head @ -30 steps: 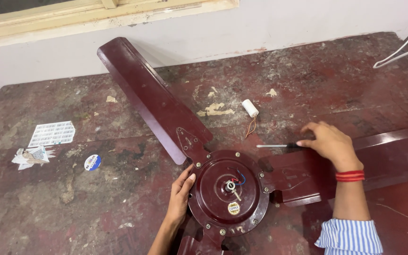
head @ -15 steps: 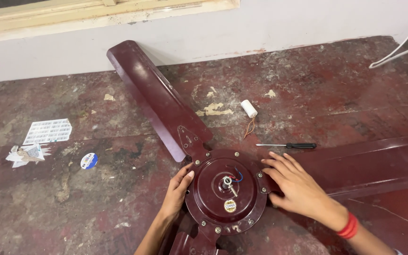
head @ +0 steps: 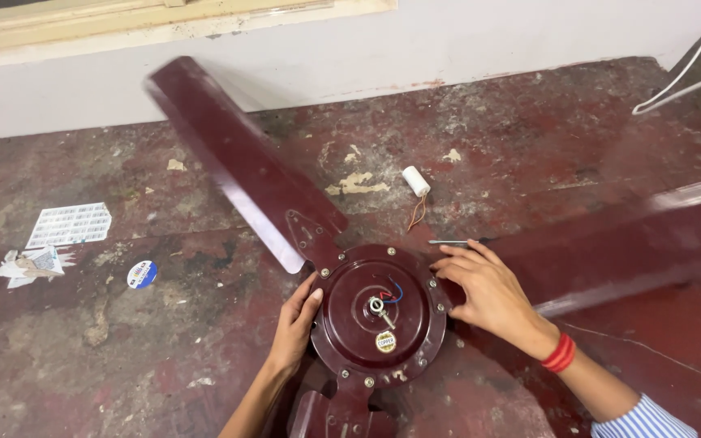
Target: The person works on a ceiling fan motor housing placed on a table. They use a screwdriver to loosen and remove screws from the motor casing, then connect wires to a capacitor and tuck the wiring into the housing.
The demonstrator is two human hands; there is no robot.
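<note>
1. Nearest the camera, a stub of a third blade bracket (head: 326, 414) is poking out from the bottom of the motor housing (head: 379, 315), between the two forearms.

2. The left hand (head: 295, 324) is lying flat against the left rim of that round maroon ceiling fan motor, fingers together and only lightly curled. It's pressing on the edge, not gripping anything.

3. The right hand (head: 484, 290) is doing the same on the right rim, fingers spread loosely, palm down, empty. There's a red bangle (head: 559, 354) sitting at the wrist and a striped sleeve (head: 642, 420) showing at the corner.

4. So the motor is sitting dead centre between both hands, each touching it, neither nearer than the other. Red and blue wires (head: 391, 292) are sticking out by the centre shaft.

5. The blades are running outward: the left blade (head: 233, 154) is pointing up and left toward the wall, and the right blade (head: 626, 239) is stretching off to the right, blurry.

6. Just beyond the right fingertips a screwdriver (head: 448, 242) is lying crosswise, its handle end hidden, so that hand is clearly the closer one to it.

7. Further out a small white capacitor (head: 415, 180) with orange leads is resting on the worn red table (head: 529, 122).

8. Way off left, a round sticker (head: 142, 273) and some paper scraps (head: 70, 225) are lying around.
</note>
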